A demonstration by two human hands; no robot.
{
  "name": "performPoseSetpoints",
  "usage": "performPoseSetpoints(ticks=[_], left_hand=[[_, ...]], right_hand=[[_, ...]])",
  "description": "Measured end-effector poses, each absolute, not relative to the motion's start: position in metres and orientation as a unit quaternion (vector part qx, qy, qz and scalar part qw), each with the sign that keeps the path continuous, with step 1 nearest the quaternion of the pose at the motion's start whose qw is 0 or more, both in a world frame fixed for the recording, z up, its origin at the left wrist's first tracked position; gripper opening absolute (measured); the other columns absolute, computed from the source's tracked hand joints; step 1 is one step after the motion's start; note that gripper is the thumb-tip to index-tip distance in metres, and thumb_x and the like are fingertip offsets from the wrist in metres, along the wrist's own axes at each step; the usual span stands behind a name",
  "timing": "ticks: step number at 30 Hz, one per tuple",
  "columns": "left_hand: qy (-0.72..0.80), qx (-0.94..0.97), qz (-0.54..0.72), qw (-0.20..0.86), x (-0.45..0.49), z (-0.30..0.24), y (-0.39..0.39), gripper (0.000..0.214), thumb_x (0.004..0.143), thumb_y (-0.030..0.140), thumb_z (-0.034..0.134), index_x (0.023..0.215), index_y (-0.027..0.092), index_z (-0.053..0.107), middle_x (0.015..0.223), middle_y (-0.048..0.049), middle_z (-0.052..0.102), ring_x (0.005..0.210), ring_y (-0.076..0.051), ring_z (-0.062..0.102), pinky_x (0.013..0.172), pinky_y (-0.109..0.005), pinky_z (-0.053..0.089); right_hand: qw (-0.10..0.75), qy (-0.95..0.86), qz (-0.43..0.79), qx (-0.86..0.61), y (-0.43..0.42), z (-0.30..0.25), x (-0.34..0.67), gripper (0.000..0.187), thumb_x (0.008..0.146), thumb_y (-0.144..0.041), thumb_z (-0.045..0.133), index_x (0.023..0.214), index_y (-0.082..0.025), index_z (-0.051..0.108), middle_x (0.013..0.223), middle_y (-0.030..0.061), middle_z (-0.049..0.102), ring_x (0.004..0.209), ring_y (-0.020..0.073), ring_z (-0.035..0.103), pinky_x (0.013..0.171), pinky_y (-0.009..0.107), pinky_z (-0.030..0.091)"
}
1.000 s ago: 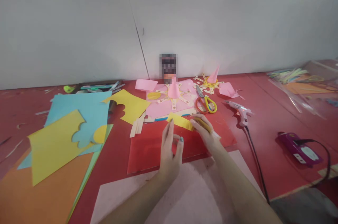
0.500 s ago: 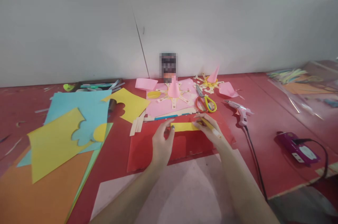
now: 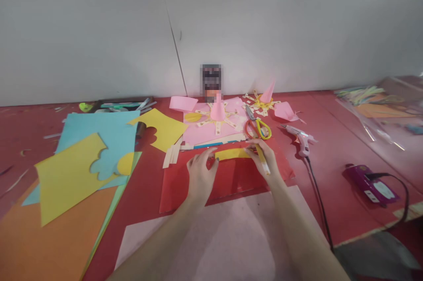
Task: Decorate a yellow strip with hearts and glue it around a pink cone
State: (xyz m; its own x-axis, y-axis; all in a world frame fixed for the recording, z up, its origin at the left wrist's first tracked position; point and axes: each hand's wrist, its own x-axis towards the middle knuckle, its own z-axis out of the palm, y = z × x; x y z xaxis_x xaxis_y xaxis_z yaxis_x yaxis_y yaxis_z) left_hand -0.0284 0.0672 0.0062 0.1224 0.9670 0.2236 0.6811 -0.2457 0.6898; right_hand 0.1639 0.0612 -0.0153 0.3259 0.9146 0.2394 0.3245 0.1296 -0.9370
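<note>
A narrow yellow paper strip (image 3: 233,154) lies across the top of a red paper sheet (image 3: 231,179). My left hand (image 3: 200,175) pinches the strip's left end, fingers curled. My right hand (image 3: 266,159) pinches the right end and also grips a yellow pencil (image 3: 262,161) that points toward me. Both hands rest on the red sheet, which lies partly over a pale pink sheet (image 3: 228,241) at the table's front.
Scissors (image 3: 256,127), a glue gun (image 3: 299,137) with a black cord, pink paper cones (image 3: 217,111) on pink paper and a purple device (image 3: 373,184) lie around. Blue, yellow and orange sheets (image 3: 76,170) cover the left. A white partition (image 3: 132,38) stands behind.
The yellow strip went from tilted and raised to lying flat and level on the red sheet. My left hand moved left and forward onto its left end; my right hand shifted slightly forward.
</note>
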Motion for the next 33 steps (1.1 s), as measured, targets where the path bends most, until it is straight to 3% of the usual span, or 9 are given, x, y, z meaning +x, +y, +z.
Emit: performPoseSetpoints(ticks=[5,13,20,23,26,33], left_hand=[[0.560,0.715,0.359,0.216,-0.033,0.012,0.071,0.010,0.076,0.019,0.052,0.081,0.025,0.059,0.087,0.0021,0.067,0.087,-0.017,0.057,0.086,-0.037,0.034],[0.550,0.705,0.401,0.201,-0.033,0.015,0.070,0.010,0.074,0.016,0.054,0.076,0.024,0.060,0.098,0.0001,0.062,0.095,-0.017,0.055,0.089,-0.039,0.034],[0.546,0.700,0.381,0.258,-0.032,0.014,0.070,0.010,0.076,0.020,0.052,0.078,0.025,0.061,0.089,0.0005,0.065,0.092,-0.018,0.056,0.089,-0.038,0.036],[0.557,0.688,0.371,0.281,-0.030,0.010,0.070,0.010,0.076,0.027,0.053,0.079,0.024,0.061,0.084,-0.0004,0.066,0.084,-0.017,0.059,0.081,-0.035,0.042],[0.568,0.671,0.362,0.311,-0.027,0.007,0.069,0.019,0.076,0.031,0.051,0.093,0.024,0.060,0.079,0.0005,0.066,0.078,-0.015,0.061,0.073,-0.030,0.046],[0.583,0.655,0.342,0.338,-0.029,0.006,0.066,0.030,0.077,0.028,0.048,0.107,0.024,0.052,0.077,0.0019,0.066,0.086,-0.014,0.061,0.081,-0.030,0.044]], right_hand=[[0.573,-0.521,0.291,-0.563,0.060,-0.007,0.162,0.018,0.070,-0.028,0.062,0.086,-0.021,0.057,0.077,0.0019,0.062,0.076,0.0164,0.060,0.074,0.032,0.048],[0.576,-0.537,0.274,-0.552,0.059,-0.007,0.159,0.019,0.070,-0.027,0.061,0.087,-0.020,0.058,0.080,0.0024,0.064,0.080,0.0178,0.061,0.079,0.034,0.047],[0.570,-0.544,0.239,-0.568,0.061,-0.010,0.166,0.018,0.072,-0.027,0.061,0.088,-0.021,0.057,0.079,0.0025,0.064,0.080,0.0179,0.061,0.081,0.036,0.045],[0.581,-0.529,0.259,-0.562,0.061,-0.009,0.168,0.019,0.071,-0.028,0.061,0.088,-0.022,0.057,0.077,0.0017,0.062,0.076,0.0166,0.061,0.078,0.035,0.047],[0.593,-0.510,0.288,-0.552,0.060,-0.008,0.169,0.021,0.071,-0.029,0.061,0.090,-0.022,0.057,0.078,0.0014,0.061,0.076,0.0157,0.060,0.073,0.033,0.048],[0.569,-0.509,0.298,-0.573,0.060,-0.015,0.171,0.024,0.070,-0.033,0.061,0.090,-0.021,0.056,0.078,0.0034,0.063,0.073,0.0165,0.060,0.071,0.033,0.047]])
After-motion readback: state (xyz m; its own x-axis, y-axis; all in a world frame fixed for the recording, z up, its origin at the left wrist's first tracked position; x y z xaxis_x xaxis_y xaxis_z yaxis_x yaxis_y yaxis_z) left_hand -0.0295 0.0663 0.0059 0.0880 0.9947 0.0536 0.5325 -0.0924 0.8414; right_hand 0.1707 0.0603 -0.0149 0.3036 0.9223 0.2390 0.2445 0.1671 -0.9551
